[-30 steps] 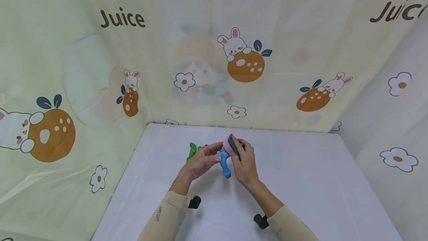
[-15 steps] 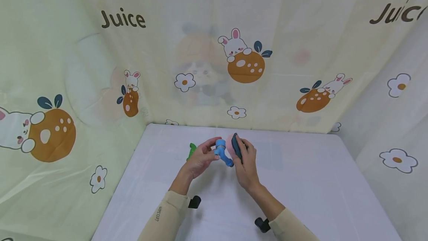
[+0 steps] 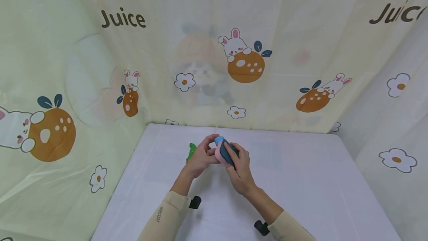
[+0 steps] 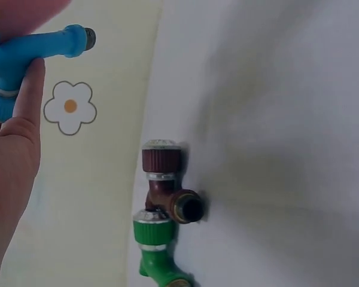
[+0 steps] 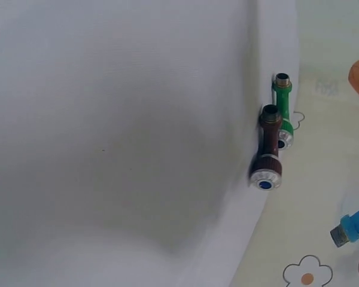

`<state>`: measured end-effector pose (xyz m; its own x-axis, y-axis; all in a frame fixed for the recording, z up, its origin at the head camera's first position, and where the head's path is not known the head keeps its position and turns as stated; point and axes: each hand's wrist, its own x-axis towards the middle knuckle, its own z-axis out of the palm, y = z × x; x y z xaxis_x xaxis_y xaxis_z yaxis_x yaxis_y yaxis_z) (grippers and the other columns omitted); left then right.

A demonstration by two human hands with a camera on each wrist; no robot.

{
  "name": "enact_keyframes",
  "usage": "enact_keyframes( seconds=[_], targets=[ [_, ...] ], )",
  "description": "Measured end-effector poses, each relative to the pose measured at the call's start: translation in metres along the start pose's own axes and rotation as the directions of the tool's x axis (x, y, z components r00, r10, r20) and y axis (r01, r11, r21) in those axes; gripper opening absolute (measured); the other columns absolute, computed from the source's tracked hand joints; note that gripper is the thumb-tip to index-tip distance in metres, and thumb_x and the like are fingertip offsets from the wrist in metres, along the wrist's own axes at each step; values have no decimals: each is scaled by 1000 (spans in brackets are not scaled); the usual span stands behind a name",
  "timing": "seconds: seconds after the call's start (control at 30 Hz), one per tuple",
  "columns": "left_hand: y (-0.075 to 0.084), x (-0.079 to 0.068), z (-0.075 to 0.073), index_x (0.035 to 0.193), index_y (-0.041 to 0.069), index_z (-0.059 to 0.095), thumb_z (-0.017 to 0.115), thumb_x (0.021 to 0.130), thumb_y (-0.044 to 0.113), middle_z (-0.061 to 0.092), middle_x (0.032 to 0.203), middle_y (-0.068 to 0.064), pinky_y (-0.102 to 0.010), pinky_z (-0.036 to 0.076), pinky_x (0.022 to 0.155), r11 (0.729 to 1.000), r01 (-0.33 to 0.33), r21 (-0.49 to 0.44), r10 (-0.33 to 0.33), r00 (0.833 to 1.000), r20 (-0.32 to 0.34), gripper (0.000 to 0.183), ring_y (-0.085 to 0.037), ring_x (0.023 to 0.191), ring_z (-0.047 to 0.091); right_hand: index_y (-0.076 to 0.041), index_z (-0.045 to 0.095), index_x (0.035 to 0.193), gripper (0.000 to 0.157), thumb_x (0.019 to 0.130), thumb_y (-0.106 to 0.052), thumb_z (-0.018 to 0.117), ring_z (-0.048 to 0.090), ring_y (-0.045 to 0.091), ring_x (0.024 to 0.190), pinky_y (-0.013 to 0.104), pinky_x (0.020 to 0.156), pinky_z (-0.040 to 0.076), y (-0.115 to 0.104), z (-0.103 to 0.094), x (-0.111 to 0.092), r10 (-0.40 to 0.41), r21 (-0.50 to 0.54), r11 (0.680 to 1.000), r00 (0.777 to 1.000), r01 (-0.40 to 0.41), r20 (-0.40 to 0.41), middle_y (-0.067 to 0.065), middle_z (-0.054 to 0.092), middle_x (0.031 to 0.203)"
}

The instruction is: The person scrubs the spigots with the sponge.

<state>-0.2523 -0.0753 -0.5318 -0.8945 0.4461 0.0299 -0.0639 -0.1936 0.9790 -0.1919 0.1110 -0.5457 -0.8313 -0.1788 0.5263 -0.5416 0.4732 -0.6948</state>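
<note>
A light-blue faucet [image 3: 219, 140] is held above the table by my left hand [image 3: 199, 161], fingers and thumb about its body. In the left wrist view the blue faucet [image 4: 42, 46] lies across a finger, its dark threaded end sticking out. My right hand [image 3: 242, 174] grips a sponge [image 3: 229, 154], pink on one face and dark teal on the other. The pink face presses against the faucet and hides most of it in the head view. Behind the left hand lies a green faucet [image 3: 191, 150], with a brown faucet [image 4: 163, 158] beside it in both wrist views.
A white-covered table [image 3: 301, 181] spreads under both hands. Behind it hangs a cream curtain [image 3: 200, 96] printed with rabbits, oranges and flowers. Black wrist mounts [image 3: 195, 202] stick out below the forearms.
The blue faucet has been turned in the left hand, its spout swinging rightward and then behind the sponge. The right hand's sponge came off it, then moved left and back onto it.
</note>
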Motion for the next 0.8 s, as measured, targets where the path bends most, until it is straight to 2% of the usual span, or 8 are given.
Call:
enact_keyframes(
  seconds=[0.13,0.23,0.43,0.6,0.67,0.8],
  targets=[
    [3,-1,5,156,17,36,78,84,-10,29,165,-13,-36,61,92,999,9,35,-10,1000,26,87,-25,129,64,-25,43,160,68,93,-13,51,32,35,134,52,97,35,7,0,-2,27,-28,999,1000,-27,-5,18,36,159],
    [3,-1,7,155,20,37,79,84,-9,29,166,-12,-36,61,93,998,12,56,-14,999,35,87,-25,128,65,-26,43,160,68,93,-15,51,33,36,134,54,99,34,10,0,-2,28,-41,999,1000,-29,-10,18,37,157],
    [5,0,9,159,14,32,77,82,-10,32,163,-10,-33,60,91,997,12,70,-15,999,40,92,-23,122,66,-25,43,160,70,91,-13,51,35,39,132,53,101,31,12,2,0,18,-73,997,999,-21,-44,19,40,154],
    [7,-1,9,159,13,31,77,81,-9,32,164,-9,-30,60,89,997,18,75,-18,1000,12,93,-20,119,67,-20,42,160,68,93,-11,52,35,42,131,54,101,30,12,7,3,2,-105,994,998,-9,-60,22,41,152],
    [7,-1,9,159,12,31,77,81,-8,33,163,-10,-30,60,88,997,16,73,-16,1000,3,93,-21,119,67,-18,41,161,68,95,-11,53,35,42,131,54,102,29,11,8,4,23,-99,995,998,-29,-61,23,40,153],
    [6,-1,8,157,14,34,78,79,-8,36,160,-8,-30,60,87,996,18,83,-17,1000,-10,93,-21,121,66,-19,35,163,68,98,-12,52,32,41,132,53,103,29,12,8,8,127,-85,988,990,-132,-61,24,36,156]
  ],
)
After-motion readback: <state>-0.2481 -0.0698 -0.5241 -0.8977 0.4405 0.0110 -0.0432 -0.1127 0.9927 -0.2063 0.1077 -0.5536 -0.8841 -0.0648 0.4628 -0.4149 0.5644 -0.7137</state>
